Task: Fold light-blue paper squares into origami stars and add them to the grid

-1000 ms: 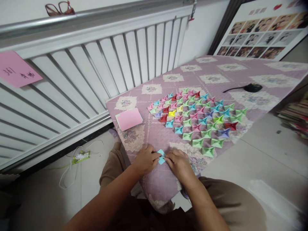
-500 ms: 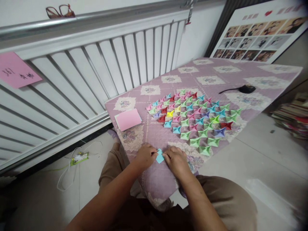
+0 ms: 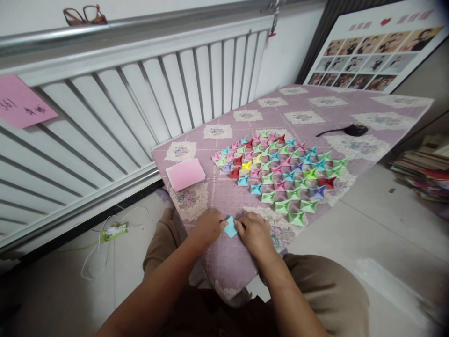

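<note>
A small folded piece of light blue paper [image 3: 230, 227] lies on the tablecloth near the table's close corner. My left hand [image 3: 209, 225] pinches its left edge with closed fingers. On the other side, my right hand [image 3: 253, 231] has its thumb and forefinger pressed on the paper's right edge. Beyond my hands, several rows of folded paper pieces [image 3: 267, 178] in green, pink, blue, red and yellow stand on the cloth. To the left sits a stack of pink paper sheets [image 3: 186, 174], with a paler sheet showing under it.
The purple patterned tablecloth [image 3: 224, 187] covers the table. A black object with a thin tail [image 3: 355, 130] lies toward the far right. A white radiator [image 3: 154, 93] runs along the left side. Power strip and cords [image 3: 115, 231] are on the floor; stacked papers [image 3: 421, 168] stand at right.
My right fingertips have shifted slightly up and inward over the blue paper's right edge. The whole view has moved a little. The left hand keeps its pinch.
</note>
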Demonstrator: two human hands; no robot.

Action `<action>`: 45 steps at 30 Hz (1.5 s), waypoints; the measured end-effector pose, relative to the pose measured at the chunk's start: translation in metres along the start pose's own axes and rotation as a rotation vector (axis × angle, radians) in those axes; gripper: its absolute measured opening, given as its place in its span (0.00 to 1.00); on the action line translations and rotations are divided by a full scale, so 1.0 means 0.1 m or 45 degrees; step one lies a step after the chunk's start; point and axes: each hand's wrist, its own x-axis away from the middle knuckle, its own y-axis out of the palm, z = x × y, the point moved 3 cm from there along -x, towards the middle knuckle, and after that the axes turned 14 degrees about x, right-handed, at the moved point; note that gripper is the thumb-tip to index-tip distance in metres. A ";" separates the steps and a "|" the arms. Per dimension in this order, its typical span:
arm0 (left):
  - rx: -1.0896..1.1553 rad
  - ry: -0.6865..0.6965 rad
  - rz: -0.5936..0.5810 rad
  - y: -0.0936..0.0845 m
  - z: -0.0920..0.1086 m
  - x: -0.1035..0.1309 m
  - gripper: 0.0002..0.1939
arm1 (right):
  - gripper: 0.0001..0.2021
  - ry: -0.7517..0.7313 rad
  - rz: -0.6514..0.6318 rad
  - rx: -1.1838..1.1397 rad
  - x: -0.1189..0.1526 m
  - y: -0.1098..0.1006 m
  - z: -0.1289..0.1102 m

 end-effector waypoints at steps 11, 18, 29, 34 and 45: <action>-0.078 -0.080 -0.151 -0.05 0.05 -0.05 0.13 | 0.11 0.074 0.065 0.078 -0.01 0.01 -0.05; -0.077 -0.088 -0.178 -0.07 0.07 -0.06 0.13 | 0.11 0.103 0.046 0.083 0.00 0.02 -0.04; -0.035 -0.104 -0.152 -0.05 -0.03 -0.10 0.12 | 0.11 0.114 0.003 0.049 0.00 0.07 -0.01; -0.008 -0.154 -0.185 -0.06 -0.07 -0.13 0.12 | 0.11 0.147 0.001 0.039 0.00 0.08 -0.02; -0.093 0.416 -0.082 -0.01 -0.03 -0.08 0.08 | 0.10 0.184 -0.014 0.040 0.01 0.07 -0.02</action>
